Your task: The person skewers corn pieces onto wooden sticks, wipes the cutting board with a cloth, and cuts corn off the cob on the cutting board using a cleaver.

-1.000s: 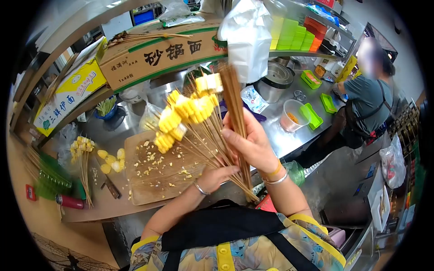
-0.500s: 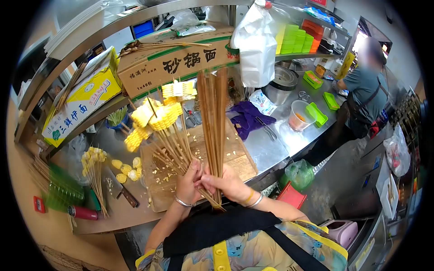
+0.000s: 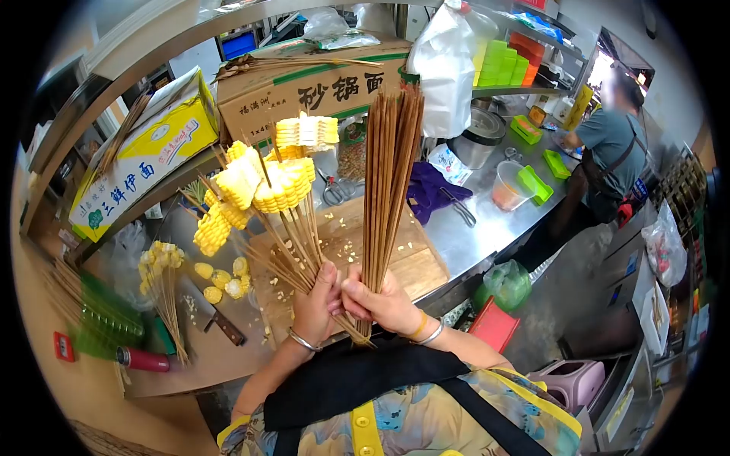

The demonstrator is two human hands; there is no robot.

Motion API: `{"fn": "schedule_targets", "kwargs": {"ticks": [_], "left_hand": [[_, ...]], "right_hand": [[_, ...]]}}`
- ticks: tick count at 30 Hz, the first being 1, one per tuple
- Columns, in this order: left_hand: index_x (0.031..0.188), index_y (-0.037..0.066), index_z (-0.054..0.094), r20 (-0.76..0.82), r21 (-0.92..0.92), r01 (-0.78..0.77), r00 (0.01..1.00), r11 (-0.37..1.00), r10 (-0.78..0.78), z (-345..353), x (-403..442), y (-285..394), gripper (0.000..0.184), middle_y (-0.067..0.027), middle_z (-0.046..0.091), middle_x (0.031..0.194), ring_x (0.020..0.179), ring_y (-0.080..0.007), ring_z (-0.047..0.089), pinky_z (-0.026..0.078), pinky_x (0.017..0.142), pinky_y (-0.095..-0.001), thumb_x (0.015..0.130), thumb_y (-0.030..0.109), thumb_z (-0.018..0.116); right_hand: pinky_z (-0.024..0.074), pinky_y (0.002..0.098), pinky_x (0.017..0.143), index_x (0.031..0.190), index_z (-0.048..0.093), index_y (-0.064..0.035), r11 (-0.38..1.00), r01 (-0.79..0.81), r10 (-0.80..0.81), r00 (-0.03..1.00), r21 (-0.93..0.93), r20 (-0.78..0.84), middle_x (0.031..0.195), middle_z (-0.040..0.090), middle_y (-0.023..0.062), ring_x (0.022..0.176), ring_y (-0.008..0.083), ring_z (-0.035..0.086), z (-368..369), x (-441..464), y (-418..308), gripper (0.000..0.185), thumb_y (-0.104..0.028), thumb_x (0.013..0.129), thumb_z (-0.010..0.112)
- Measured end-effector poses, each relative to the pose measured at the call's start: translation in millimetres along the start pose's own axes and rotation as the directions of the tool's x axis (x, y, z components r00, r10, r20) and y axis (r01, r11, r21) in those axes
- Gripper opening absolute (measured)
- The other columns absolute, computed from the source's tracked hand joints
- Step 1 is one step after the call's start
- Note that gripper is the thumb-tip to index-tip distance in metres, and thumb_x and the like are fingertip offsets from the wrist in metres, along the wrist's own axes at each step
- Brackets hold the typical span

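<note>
My left hand [image 3: 315, 308] is closed around a fanned bunch of corn skewers [image 3: 277, 181], with yellow corn pieces on their upper ends. Close beside it, my right hand [image 3: 384, 304] grips a thick upright bundle of bare wooden skewers [image 3: 389, 182]. The two hands nearly touch, and the lower stick ends cross beneath them. Under both hands lies a wooden cutting board [image 3: 418, 262] scattered with corn crumbs. To its left are loose corn pieces [image 3: 220, 283], a knife [image 3: 220, 323] and another bunch of corn skewers [image 3: 161, 266].
Cardboard boxes [image 3: 258, 99] stand on the shelf ahead. A purple cloth [image 3: 426, 190], scissors [image 3: 334, 190], a lidded pot [image 3: 483, 137] and a clear tub [image 3: 511, 186] sit on the counter. A red thermos [image 3: 143, 359] lies at left. Another person [image 3: 608, 144] stands at far right.
The bare skewer bundle in my right hand has tilted slightly rightward and its sticks look sharper. The view has shifted a little; both hands keep their hold.
</note>
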State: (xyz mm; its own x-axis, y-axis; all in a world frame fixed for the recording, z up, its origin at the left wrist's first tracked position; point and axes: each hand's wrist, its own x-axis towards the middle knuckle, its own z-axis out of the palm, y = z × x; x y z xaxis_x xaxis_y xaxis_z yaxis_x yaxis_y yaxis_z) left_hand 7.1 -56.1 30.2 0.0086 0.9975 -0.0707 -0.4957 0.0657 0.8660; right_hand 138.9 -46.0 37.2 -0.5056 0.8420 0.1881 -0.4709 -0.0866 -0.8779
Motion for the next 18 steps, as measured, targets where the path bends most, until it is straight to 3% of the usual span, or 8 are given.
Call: {"fn": "schedule_targets", "kwargs": {"ticks": [2,6,9,10,12,13,14,18], "left_hand": [[0.071,0.013,0.045,-0.007,0.004,0.003,1.0,1.0,-0.003,-1.4,-1.0,1.0,0.03,0.0056,0.037,0.058,0.044,-0.0034,0.031,0.023,0.038,-0.0194,0.096,0.029,0.051],[0.075,0.013,0.049,-0.034,0.007,-0.082,0.996,0.997,0.083,-1.1,3.5,1.7,0.026,0.0053,0.041,0.06,0.045,-0.0029,0.033,0.024,0.038,-0.0194,0.095,0.029,0.052],[0.079,0.013,0.052,-0.162,0.03,-0.077,0.983,0.997,0.081,0.2,12.1,3.8,0.022,0.0057,0.045,0.062,0.045,-0.0021,0.034,0.024,0.038,-0.0193,0.095,0.028,0.053],[0.08,0.013,0.054,-0.263,0.025,-0.036,0.964,0.999,0.041,-1.1,14.5,3.2,0.021,0.006,0.046,0.063,0.046,-0.0016,0.035,0.024,0.038,-0.0192,0.095,0.028,0.054],[0.082,0.014,0.056,-0.272,-0.054,-0.058,0.961,0.997,0.042,-1.9,29.6,0.2,0.019,0.0068,0.047,0.063,0.046,-0.0011,0.036,0.024,0.038,-0.0188,0.094,0.029,0.055],[0.082,0.013,0.055,-0.225,-0.021,-0.122,0.968,0.992,0.114,-5.3,34.4,4.1,0.02,0.0069,0.046,0.062,0.046,-0.0012,0.036,0.024,0.038,-0.0187,0.094,0.029,0.056],[0.081,0.013,0.055,-0.157,0.005,-0.2,0.968,0.98,0.198,-5.0,39.6,10.8,0.021,0.007,0.046,0.061,0.046,-0.0013,0.037,0.024,0.039,-0.0185,0.093,0.029,0.056],[0.08,0.012,0.055,-0.149,-0.019,-0.27,0.953,0.963,0.265,1.3,47.1,21.2,0.023,0.0069,0.045,0.06,0.046,-0.0015,0.038,0.025,0.039,-0.0184,0.093,0.03,0.056]], "right_hand": [[0.0478,0.0236,0.067,0.072,0.045,-0.0074,0.999,-0.042,0.043,0.998,-0.03,0.043,0.055,0.044,-0.0029,0.05,0.0039,0.04,-2.7,2.3,3.6,0.027,-0.018,0.097,0.048],[0.0466,0.0225,0.062,0.073,0.046,-0.0071,0.997,-0.052,0.057,0.995,-0.064,0.076,0.055,0.044,-0.0029,0.049,0.0041,0.042,-2.7,12.0,-1.7,0.026,-0.018,0.097,0.05],[0.0502,0.0275,0.074,0.078,0.046,-0.0058,0.994,-0.079,0.09,0.981,-0.069,0.17,0.054,0.045,-0.0015,0.051,0.0063,0.045,-5.3,25.5,-5.6,0.022,-0.016,0.098,0.045],[0.0504,0.0273,0.073,0.078,0.046,-0.0057,0.993,-0.1,0.107,0.984,-0.059,0.144,0.054,0.045,-0.0012,0.052,0.0064,0.046,-5.6,32.0,-9.7,0.023,-0.017,0.098,0.046],[0.0506,0.0263,0.069,0.076,0.047,-0.0056,0.99,-0.074,0.093,0.984,-0.123,0.151,0.054,0.046,-0.0008,0.053,0.0069,0.049,-10.5,47.0,-13.8,0.025,-0.018,0.098,0.047],[0.0456,0.0213,0.055,0.067,0.049,-0.0071,0.998,-0.002,0.01,0.992,-0.06,0.125,0.051,0.046,-0.0025,0.048,0.0043,0.046,-9.1,55.4,-10.7,0.031,-0.021,0.095,0.053],[0.0456,0.0206,0.055,0.067,0.049,-0.007,0.996,-0.011,0.019,0.995,-0.085,0.099,0.05,0.046,-0.0025,0.047,0.0045,0.045,-8.2,61.6,-13.9,0.031,-0.02,0.095,0.053],[0.0445,0.0202,0.056,0.071,0.047,-0.0074,0.993,-0.06,0.081,0.973,-0.101,0.215,0.051,0.045,-0.0019,0.045,0.004,0.042,-12.6,73.7,-29.7,0.029,-0.021,0.096,0.051]]}}
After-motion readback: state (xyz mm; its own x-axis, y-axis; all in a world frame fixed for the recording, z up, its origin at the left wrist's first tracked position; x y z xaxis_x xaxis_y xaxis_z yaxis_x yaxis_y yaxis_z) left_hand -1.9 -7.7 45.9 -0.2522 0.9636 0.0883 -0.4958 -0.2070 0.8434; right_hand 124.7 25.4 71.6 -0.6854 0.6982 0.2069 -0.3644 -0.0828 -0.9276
